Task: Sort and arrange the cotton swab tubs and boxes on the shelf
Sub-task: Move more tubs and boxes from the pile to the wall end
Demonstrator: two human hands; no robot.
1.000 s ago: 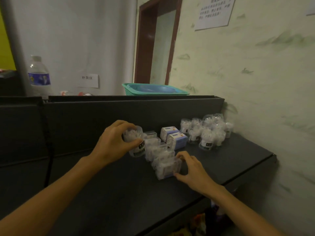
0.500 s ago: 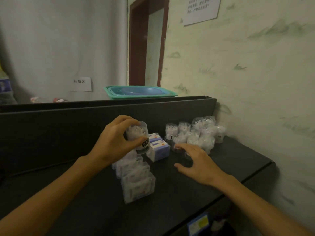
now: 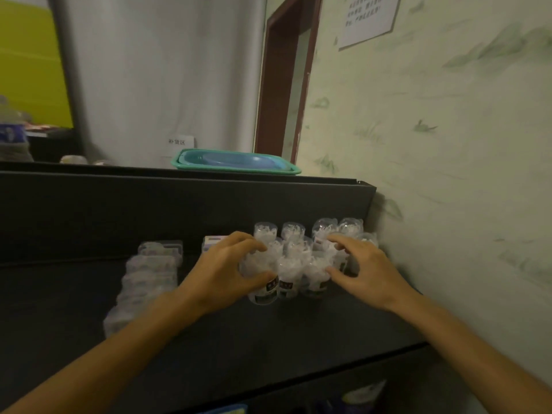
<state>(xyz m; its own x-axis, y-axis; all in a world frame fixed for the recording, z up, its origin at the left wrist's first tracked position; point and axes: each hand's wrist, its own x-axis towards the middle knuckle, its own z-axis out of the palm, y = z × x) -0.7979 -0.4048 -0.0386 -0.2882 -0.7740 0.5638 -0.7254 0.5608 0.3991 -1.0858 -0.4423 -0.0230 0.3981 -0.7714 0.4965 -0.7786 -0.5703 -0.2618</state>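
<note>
Several clear round cotton swab tubs (image 3: pixel 294 234) stand clustered at the right end of the dark shelf (image 3: pixel 268 339), against the wall. My left hand (image 3: pixel 222 273) grips one tub (image 3: pixel 263 289) at the cluster's front left, fingers and thumb curled round it. My right hand (image 3: pixel 363 271) lies on the cluster's right side, fingers spread and touching the tubs. A row of clear rectangular swab boxes (image 3: pixel 143 279) runs along the left. A small blue-and-white box (image 3: pixel 210 242) peeks out behind my left hand.
A teal tray with a blue basin (image 3: pixel 236 161) sits on top of the shelf's back panel (image 3: pixel 179 204). The patterned wall (image 3: pixel 448 174) bounds the shelf on the right. A water bottle (image 3: pixel 13 135) stands at the far left. The shelf's front edge runs below my forearms.
My left hand carried the round tub rightwards from above the clear boxes to the tub cluster. My right hand left the front clear box and moved onto the cluster.
</note>
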